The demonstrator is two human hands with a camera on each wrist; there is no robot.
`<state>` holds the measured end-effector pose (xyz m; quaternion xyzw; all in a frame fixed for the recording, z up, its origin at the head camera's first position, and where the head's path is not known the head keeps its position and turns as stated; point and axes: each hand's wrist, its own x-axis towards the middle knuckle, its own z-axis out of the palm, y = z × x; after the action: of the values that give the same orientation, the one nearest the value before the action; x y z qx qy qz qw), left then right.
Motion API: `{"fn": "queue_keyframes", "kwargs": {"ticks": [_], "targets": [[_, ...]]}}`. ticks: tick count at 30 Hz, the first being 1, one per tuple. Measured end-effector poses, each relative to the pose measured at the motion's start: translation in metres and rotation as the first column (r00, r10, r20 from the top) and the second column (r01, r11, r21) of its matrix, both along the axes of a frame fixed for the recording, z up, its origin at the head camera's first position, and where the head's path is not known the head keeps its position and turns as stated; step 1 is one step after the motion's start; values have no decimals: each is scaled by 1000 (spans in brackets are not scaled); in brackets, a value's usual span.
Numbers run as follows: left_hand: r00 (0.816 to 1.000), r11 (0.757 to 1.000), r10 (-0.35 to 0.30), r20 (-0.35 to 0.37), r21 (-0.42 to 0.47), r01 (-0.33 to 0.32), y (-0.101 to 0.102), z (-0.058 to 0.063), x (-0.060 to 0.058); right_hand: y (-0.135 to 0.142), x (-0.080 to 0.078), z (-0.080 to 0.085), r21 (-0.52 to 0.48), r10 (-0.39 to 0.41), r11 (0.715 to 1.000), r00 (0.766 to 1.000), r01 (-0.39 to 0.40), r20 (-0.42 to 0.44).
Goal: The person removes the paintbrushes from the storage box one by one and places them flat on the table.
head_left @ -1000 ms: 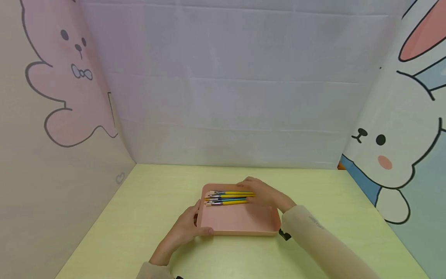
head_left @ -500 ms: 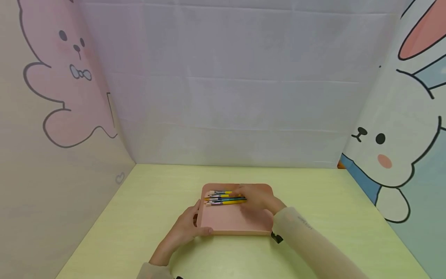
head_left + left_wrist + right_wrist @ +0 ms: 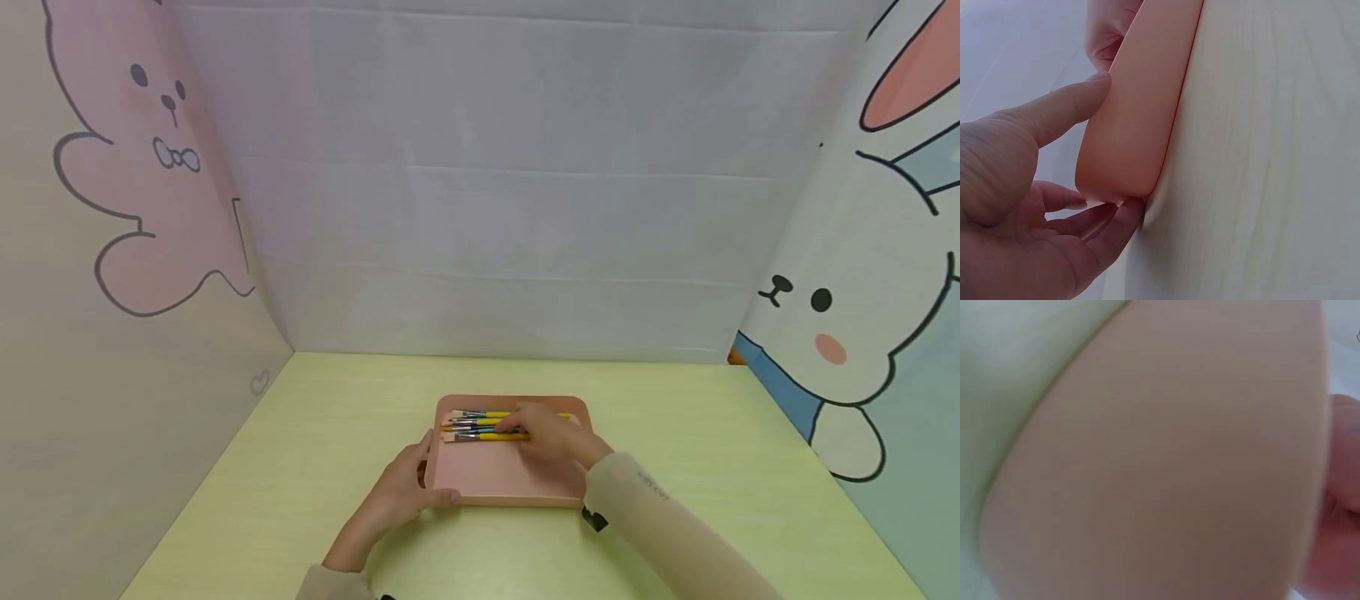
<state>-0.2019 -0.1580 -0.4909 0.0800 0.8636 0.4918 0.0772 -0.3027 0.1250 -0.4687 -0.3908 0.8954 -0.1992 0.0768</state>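
A shallow pink tray [image 3: 510,479] lies on the table, with several paintbrushes [image 3: 472,423] side by side near its far wall. Their bristles point left, and the handles are mostly yellow. My left hand [image 3: 401,487] grips the tray's near left corner; in the left wrist view, the thumb [image 3: 1075,106] presses the rim and the fingers bend round the corner. Reaching over the tray's right part, my right hand [image 3: 551,432] has its fingertips down on the handles and pinches a paintbrush. The right wrist view shows mostly the tray's outer wall [image 3: 1160,456], so the fingertips are hidden there.
Around the tray spreads a pale yellow-green tabletop [image 3: 345,433]. A white sheet [image 3: 495,183] hangs behind it, and side panels with cartoon animals stand at left and right. A small black object [image 3: 595,520] shows under the right sleeve.
My right hand has moved left along the handles, from their right ends toward the middle, and a yellow handle end now shows beyond it. The left hand keeps its place on the tray.
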Motion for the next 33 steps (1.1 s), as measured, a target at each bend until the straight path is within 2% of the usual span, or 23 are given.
{"fn": "queue_keyframes", "kwargs": {"ticks": [9,16,22,25,33], "targets": [[1000,1000,3,-5,-25,-3,1,-2,-2,-5,2,-5,-5,-73,997,993,74,94],[1000,999,10,-3,-31,-10,1,-2,-2,-6,3,-4,-4,-77,997,994,78,80],[1000,1000,6,-6,-17,-6,0,-2,0,3,6,8,-38,-25,999,999,26,30],[1000,1000,5,-10,-8,-5,0,-3,0,12,6,16,-47,-37,998,999,38,29],[1000,1000,4,-11,-4,-4,1,-1,1,52,-2,42,-84,2,996,1000,-2,-6]]}}
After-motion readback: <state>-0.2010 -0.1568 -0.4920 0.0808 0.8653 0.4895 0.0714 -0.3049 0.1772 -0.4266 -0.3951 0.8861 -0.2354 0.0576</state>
